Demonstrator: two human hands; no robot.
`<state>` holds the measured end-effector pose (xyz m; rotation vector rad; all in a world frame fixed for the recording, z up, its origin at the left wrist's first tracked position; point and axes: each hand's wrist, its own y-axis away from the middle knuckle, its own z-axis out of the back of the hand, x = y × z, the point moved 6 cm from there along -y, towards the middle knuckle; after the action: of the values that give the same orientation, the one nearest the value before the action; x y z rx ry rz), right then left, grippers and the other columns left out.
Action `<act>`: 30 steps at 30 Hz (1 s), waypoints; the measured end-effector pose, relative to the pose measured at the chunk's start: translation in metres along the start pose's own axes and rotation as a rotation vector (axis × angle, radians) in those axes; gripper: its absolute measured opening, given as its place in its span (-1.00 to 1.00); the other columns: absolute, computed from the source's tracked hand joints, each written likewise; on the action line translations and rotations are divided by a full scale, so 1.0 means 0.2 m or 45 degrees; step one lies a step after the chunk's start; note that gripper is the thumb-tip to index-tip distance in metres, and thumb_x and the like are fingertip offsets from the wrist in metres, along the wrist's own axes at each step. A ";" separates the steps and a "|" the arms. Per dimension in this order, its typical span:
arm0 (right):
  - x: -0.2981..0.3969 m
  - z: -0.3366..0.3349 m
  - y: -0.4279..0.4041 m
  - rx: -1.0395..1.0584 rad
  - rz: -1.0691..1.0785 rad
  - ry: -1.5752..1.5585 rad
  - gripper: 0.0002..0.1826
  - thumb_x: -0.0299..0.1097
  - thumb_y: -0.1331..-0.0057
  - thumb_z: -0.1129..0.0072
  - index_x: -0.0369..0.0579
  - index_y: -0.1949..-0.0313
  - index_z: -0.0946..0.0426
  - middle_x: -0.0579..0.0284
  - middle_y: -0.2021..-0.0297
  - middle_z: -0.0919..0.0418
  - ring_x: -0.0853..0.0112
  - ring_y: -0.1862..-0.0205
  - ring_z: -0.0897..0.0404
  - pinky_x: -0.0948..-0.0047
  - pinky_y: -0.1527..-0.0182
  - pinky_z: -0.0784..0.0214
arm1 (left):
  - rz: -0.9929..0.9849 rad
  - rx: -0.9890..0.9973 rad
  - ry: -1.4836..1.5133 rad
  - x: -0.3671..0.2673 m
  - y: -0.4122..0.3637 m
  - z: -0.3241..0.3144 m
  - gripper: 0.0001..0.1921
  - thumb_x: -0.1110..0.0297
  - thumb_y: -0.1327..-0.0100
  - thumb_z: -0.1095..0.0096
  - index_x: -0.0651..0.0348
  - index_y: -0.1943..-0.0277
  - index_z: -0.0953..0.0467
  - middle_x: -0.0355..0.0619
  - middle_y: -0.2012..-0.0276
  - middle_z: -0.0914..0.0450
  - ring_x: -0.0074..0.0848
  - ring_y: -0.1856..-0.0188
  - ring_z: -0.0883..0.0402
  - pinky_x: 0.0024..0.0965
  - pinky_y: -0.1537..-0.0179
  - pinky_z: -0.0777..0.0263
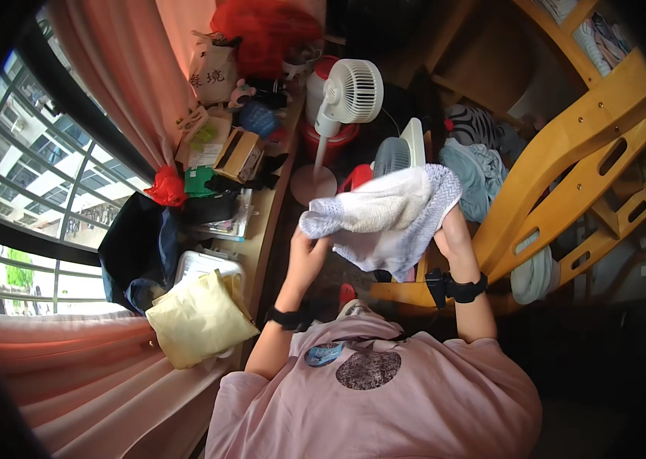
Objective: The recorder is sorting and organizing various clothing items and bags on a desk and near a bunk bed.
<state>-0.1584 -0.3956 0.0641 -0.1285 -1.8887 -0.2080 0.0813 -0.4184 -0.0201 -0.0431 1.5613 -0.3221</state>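
Observation:
A white terry towel (386,212) with a blue-patterned border hangs in the air between my hands, in front of my chest. My left hand (307,255) grips its left corner, where the border is bunched into a roll. On the other side my right hand (454,232) holds the towel's right edge, with most of the fingers hidden behind the cloth. The towel sags in folds, and its lower edge drops to a point towards me. Black bands circle both of my wrists.
Beyond the towel stand a white pedestal fan (351,92) and a second fan (394,155). A cluttered ledge (265,241) runs along the window at left, bearing a folded pale-yellow cloth (202,321) and a cardboard box (240,155). A wooden bunk-bed ladder (564,160) rises at right, near my right arm.

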 end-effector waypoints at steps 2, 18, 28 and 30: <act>-0.05 0.08 0.01 -0.134 -0.150 -0.177 -0.45 0.04 -0.36 0.41 -0.13 -0.13 -0.15 0.16 -0.10 -0.28 0.36 -0.12 -0.28 0.35 -0.16 -0.14 | 0.158 -0.014 0.181 -0.04 0.01 0.03 -0.83 0.48 -0.17 -0.07 0.30 0.18 -0.49 -0.17 0.29 -0.54 -0.53 0.22 -0.50 -0.52 0.14 -0.31; -0.40 0.30 0.15 -0.004 -0.641 -0.052 -0.43 0.11 -0.34 0.43 0.04 -0.19 -0.14 0.26 -0.11 -0.30 0.44 -0.12 -0.32 0.24 -0.08 -0.22 | 0.418 -0.279 0.602 -0.13 0.02 0.24 -0.91 0.41 -0.27 -0.01 0.20 0.21 -0.40 -0.39 0.45 -0.41 -0.83 0.43 -0.32 -0.71 0.41 -0.14; -0.29 0.12 0.11 0.054 -0.290 -0.295 -0.38 -0.66 -0.15 0.05 -0.05 -0.21 -0.09 0.14 0.18 -0.45 0.48 0.12 -0.45 0.55 0.01 -0.24 | 0.297 -0.149 0.145 -0.22 0.06 0.36 -0.75 0.58 -0.22 0.00 0.33 0.02 -0.31 -0.20 0.18 -0.50 -0.65 0.12 -0.44 -0.62 0.07 -0.26; -0.21 0.12 0.07 0.228 -0.195 0.193 -0.51 -0.61 -0.19 0.05 -0.16 -0.15 -0.20 0.19 0.15 -0.46 0.57 0.14 -0.44 0.59 0.04 -0.25 | 0.246 -0.227 0.115 -0.27 0.05 0.43 -0.72 0.59 -0.21 -0.01 0.31 0.01 -0.31 -0.20 0.18 -0.50 -0.65 0.13 -0.44 -0.62 0.10 -0.27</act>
<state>-0.1631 -0.3758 0.0175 0.1500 -1.7576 -0.1468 0.1699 -0.4117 0.0310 -0.0160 1.6662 -0.0329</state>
